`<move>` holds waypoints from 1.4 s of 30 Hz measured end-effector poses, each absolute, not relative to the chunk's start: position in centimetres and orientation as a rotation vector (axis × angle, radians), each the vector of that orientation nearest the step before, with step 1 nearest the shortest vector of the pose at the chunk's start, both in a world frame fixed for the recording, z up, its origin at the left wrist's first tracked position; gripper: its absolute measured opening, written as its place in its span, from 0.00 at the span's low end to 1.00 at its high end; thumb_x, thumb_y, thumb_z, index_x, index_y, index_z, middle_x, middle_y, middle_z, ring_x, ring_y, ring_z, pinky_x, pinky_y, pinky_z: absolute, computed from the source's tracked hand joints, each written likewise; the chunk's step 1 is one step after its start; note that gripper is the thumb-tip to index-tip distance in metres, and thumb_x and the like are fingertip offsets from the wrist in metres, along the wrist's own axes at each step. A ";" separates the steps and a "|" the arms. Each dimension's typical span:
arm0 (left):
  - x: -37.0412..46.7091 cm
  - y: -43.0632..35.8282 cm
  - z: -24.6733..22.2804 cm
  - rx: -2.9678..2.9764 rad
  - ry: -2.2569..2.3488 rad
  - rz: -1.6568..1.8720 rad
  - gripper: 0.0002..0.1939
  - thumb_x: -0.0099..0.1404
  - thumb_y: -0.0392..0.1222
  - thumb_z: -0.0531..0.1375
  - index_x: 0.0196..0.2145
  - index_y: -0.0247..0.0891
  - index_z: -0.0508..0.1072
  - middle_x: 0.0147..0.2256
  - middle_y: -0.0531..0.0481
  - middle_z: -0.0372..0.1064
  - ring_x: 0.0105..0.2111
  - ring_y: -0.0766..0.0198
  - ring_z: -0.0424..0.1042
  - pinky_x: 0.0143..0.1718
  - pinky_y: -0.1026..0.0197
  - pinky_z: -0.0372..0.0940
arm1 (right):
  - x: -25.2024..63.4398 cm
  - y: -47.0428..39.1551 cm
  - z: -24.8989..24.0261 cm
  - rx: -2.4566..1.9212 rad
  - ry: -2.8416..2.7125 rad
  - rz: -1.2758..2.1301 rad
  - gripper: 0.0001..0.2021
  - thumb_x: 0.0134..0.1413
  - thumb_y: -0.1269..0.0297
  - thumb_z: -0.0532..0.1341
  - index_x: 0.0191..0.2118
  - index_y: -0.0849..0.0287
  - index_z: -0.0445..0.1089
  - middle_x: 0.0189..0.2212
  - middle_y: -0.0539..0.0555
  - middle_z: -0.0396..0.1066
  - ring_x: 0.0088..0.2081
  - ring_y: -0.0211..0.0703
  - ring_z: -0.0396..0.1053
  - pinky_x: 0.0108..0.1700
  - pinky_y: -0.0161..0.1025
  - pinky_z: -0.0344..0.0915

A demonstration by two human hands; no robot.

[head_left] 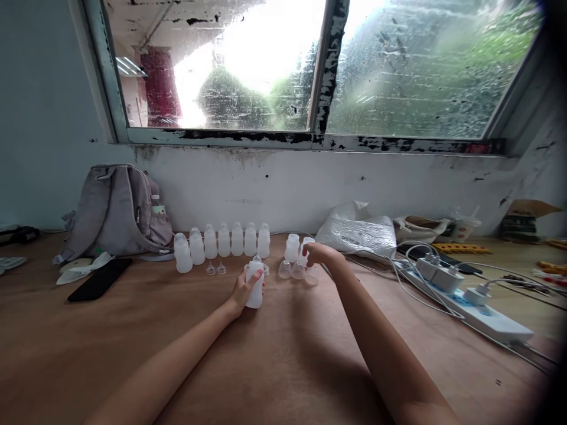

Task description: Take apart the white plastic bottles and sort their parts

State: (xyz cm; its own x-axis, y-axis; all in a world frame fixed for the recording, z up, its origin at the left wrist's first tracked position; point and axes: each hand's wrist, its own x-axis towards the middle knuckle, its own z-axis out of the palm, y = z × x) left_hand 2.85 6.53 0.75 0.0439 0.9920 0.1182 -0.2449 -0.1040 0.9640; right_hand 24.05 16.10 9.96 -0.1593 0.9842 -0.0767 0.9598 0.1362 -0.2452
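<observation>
My left hand [243,290] is closed round a white, translucent baby bottle [254,298], held upright at the middle of the table. A clear nipple [257,258] shows at its top. Just behind it is part of a pale ring [266,268]. My right hand [319,254] reaches over the right-hand group, fingers bent down and a little apart beside a white bottle [305,258]; no object shows between them. Another bottle [292,248] stands to its left. Clear caps [284,270] sit in front, one cap [312,276] right below my right hand.
Several capped bottles [224,241] stand in a row at the back, with two clear nipples [221,268] before them. A phone [100,280] and a grey backpack [115,206] are at left. At right lie a silver bag [358,227] and a power strip [491,321] with cables.
</observation>
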 end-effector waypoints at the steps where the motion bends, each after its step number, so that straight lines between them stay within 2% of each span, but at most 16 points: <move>1: 2.8 6.5 0.8 1.134 0.928 1.355 0.22 0.50 0.57 0.58 0.33 0.33 0.65 0.22 0.51 0.66 0.17 0.69 0.65 0.18 0.68 0.60 | 24.3 16.0 10.0 -2.016 -2.279 0.362 0.14 0.26 0.76 0.66 0.27 0.61 0.69 0.29 0.56 0.68 0.35 0.50 0.67 0.32 0.39 0.60; 7: 2.8 6.5 0.8 1.129 0.937 1.348 0.21 0.50 0.56 0.58 0.33 0.34 0.65 0.22 0.52 0.65 0.17 0.69 0.65 0.18 0.67 0.60 | 24.7 15.5 9.6 -2.137 -2.218 0.426 0.10 0.29 0.76 0.64 0.26 0.63 0.68 0.20 0.55 0.68 0.24 0.45 0.67 0.24 0.38 0.61; 12: 2.9 6.5 0.8 1.119 0.929 1.339 0.22 0.50 0.56 0.58 0.33 0.34 0.65 0.22 0.51 0.65 0.17 0.70 0.64 0.17 0.67 0.59 | 24.5 15.5 9.9 -2.024 -2.171 0.399 0.11 0.32 0.70 0.65 0.29 0.62 0.68 0.24 0.55 0.68 0.23 0.40 0.66 0.23 0.34 0.60; 15: 2.9 6.4 0.9 1.127 0.934 1.341 0.22 0.49 0.56 0.58 0.32 0.34 0.65 0.22 0.52 0.65 0.17 0.70 0.64 0.19 0.67 0.60 | 23.2 15.0 10.4 -1.870 -2.166 0.394 0.13 0.38 0.60 0.64 0.32 0.61 0.67 0.28 0.55 0.69 0.22 0.37 0.65 0.21 0.32 0.59; 17: 3.0 6.4 0.9 1.155 0.933 1.342 0.22 0.49 0.56 0.59 0.33 0.34 0.65 0.22 0.52 0.65 0.17 0.70 0.64 0.19 0.67 0.60 | 21.6 14.3 10.5 -1.694 -2.204 0.499 0.16 0.44 0.50 0.58 0.32 0.59 0.66 0.25 0.53 0.68 0.20 0.34 0.64 0.19 0.31 0.58; 19: 3.1 6.5 0.7 1.199 0.945 1.351 0.21 0.49 0.55 0.59 0.33 0.34 0.65 0.22 0.53 0.64 0.17 0.70 0.64 0.18 0.66 0.59 | 19.6 13.4 10.3 -1.394 -2.296 0.756 0.20 0.42 0.44 0.55 0.28 0.59 0.65 0.21 0.52 0.67 0.16 0.33 0.60 0.16 0.31 0.54; 21: 3.2 6.6 0.4 1.267 0.973 1.386 0.21 0.47 0.53 0.61 0.34 0.35 0.66 0.23 0.53 0.65 0.18 0.69 0.64 0.20 0.66 0.59 | 17.8 12.3 10.1 -1.271 -2.413 0.900 0.22 0.37 0.41 0.57 0.23 0.59 0.64 0.15 0.48 0.61 0.14 0.31 0.55 0.14 0.30 0.49; 23: 3.2 6.7 0.2 1.334 1.008 1.433 0.21 0.44 0.48 0.64 0.35 0.35 0.66 0.25 0.52 0.66 0.21 0.68 0.65 0.22 0.65 0.60 | 16.3 11.4 9.8 -1.230 -2.463 0.879 0.23 0.34 0.40 0.58 0.19 0.59 0.60 0.11 0.46 0.55 0.13 0.29 0.50 0.14 0.31 0.45; 25: 3.1 6.8 0.3 1.360 1.045 1.452 0.21 0.42 0.44 0.65 0.35 0.36 0.67 0.26 0.52 0.67 0.24 0.66 0.65 0.24 0.65 0.60 | 15.3 10.8 9.5 -1.158 -2.429 0.707 0.23 0.33 0.41 0.59 0.16 0.59 0.56 0.11 0.45 0.50 0.14 0.29 0.47 0.16 0.31 0.42; 29: 2.8 6.3 1.5 1.273 1.025 1.334 0.12 0.43 0.39 0.64 0.28 0.35 0.68 0.22 0.53 0.66 0.22 0.65 0.65 0.23 0.64 0.58 | 14.5 10.7 9.3 -1.040 -2.313 0.528 0.25 0.35 0.43 0.58 0.13 0.59 0.50 0.13 0.44 0.47 0.17 0.30 0.45 0.17 0.32 0.41; 34: 2.6 5.6 3.1 1.099 0.741 1.191 0.07 0.44 0.32 0.58 0.26 0.34 0.66 0.20 0.54 0.63 0.19 0.68 0.62 0.21 0.65 0.54 | 14.5 11.2 9.0 -1.009 -2.245 0.763 0.23 0.36 0.45 0.59 0.16 0.59 0.51 0.15 0.43 0.46 0.18 0.29 0.46 0.18 0.31 0.42; 38: 1.6 5.4 3.8 1.052 0.580 0.997 0.09 0.42 0.35 0.55 0.27 0.33 0.65 0.21 0.54 0.59 0.19 0.69 0.61 0.22 0.64 0.55 | 14.5 10.8 9.4 -0.926 -2.177 1.022 0.19 0.38 0.49 0.60 0.20 0.60 0.56 0.16 0.43 0.48 0.18 0.29 0.47 0.18 0.30 0.44; 40: 1.0 5.3 4.1 1.006 0.481 0.884 0.12 0.40 0.38 0.54 0.27 0.33 0.64 0.19 0.56 0.56 0.18 0.70 0.59 0.22 0.64 0.56 | 14.6 10.3 10.0 -0.803 -2.143 1.217 0.17 0.40 0.51 0.60 0.25 0.61 0.61 0.18 0.44 0.51 0.18 0.28 0.47 0.18 0.29 0.45; 42: 0.5 5.3 4.3 0.944 0.340 0.771 0.12 0.39 0.39 0.54 0.26 0.34 0.63 0.17 0.58 0.52 0.17 0.71 0.57 0.21 0.65 0.56 | 15.0 10.0 10.6 -0.657 -2.131 1.416 0.17 0.41 0.53 0.60 0.34 0.60 0.64 0.20 0.44 0.54 0.18 0.27 0.48 0.19 0.29 0.46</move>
State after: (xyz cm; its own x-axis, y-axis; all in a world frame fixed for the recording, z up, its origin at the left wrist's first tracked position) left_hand 0.51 5.35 4.35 0.6897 0.7214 0.0622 -0.4412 0.3506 0.8260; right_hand 14.99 10.05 10.60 -0.7614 0.6338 0.1362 0.1200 0.3443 -0.9311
